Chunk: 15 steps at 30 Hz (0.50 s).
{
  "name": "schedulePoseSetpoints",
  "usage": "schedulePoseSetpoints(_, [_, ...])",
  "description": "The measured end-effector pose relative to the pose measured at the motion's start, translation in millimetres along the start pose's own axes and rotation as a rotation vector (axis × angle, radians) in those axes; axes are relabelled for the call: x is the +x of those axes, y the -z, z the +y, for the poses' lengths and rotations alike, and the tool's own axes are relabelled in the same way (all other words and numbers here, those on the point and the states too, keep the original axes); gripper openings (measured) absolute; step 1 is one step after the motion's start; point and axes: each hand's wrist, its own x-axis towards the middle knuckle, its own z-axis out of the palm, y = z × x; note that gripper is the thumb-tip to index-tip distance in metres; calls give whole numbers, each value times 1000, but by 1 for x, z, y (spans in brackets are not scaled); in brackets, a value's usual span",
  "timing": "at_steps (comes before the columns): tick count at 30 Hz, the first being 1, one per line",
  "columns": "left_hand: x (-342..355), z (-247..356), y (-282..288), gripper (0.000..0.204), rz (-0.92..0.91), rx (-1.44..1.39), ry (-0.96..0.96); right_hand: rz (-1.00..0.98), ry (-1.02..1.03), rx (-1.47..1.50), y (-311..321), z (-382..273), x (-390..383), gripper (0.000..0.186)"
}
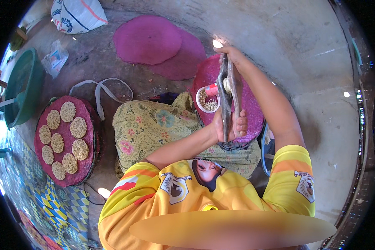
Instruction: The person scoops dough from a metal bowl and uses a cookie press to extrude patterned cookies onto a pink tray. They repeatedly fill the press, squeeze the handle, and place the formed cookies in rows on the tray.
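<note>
My left hand is closed around the near end of a hand press made of two long, flat boards. At the far end, my right hand grips the same press, with its fingers wrapped over the boards. A small pale lump sits between the boards, which stand slightly apart at the middle. Just left of the press is a white tub with a red patch, holding pale noodle-like scraps. Under the press lies a round basket topped with magenta cloth.
On my left, a round magenta-topped basket bears several noodle cakes. Beyond lie magenta discs, a clear plastic bag and a white sack. A green basin stands far left; a white strap crosses the floor.
</note>
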Motion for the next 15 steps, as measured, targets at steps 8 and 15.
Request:
schedulePoseSetpoints(8, [8,-24,15,46,116,-68,69,104,68,-98,24,28,-18,64])
schedulePoseSetpoints(15, [-2,-27,4,51,356,47,-10,22,161,-37,8,25,-25,26])
